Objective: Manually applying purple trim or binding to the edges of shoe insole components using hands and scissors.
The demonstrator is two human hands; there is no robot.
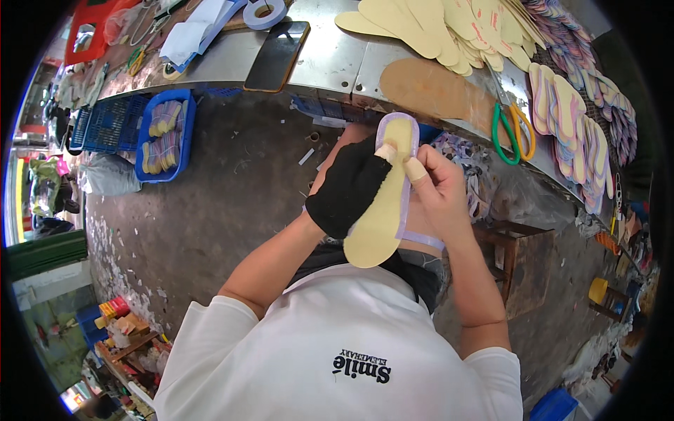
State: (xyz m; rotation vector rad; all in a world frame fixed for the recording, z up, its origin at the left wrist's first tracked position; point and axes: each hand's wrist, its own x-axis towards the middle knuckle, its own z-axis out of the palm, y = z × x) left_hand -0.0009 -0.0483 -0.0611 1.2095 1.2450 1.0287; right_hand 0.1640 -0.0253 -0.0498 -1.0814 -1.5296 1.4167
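A pale yellow shoe insole (372,235) is held over my lap, with lavender binding tape along its top end and right edge. My left hand (351,186), in a black glove with a bare, wrapped thumb tip, grips the insole from the left, thumb pressed on its face. My right hand (442,193), its thumb also wrapped, pinches the taped right edge near the narrow middle. A loose length of lavender tape (423,241) lies across my lap below the right hand. The left hand's fingers behind the insole are hidden.
On the metal-topped bench lie a phone (277,56), a tape roll (265,11), a brown insole-shaped template (435,88), scissors (507,133) with green and orange handles, cream insole blanks (404,24) and stacked edged insoles (562,105). A blue basket (185,144) holds bundles; a wooden stool (530,270) stands right.
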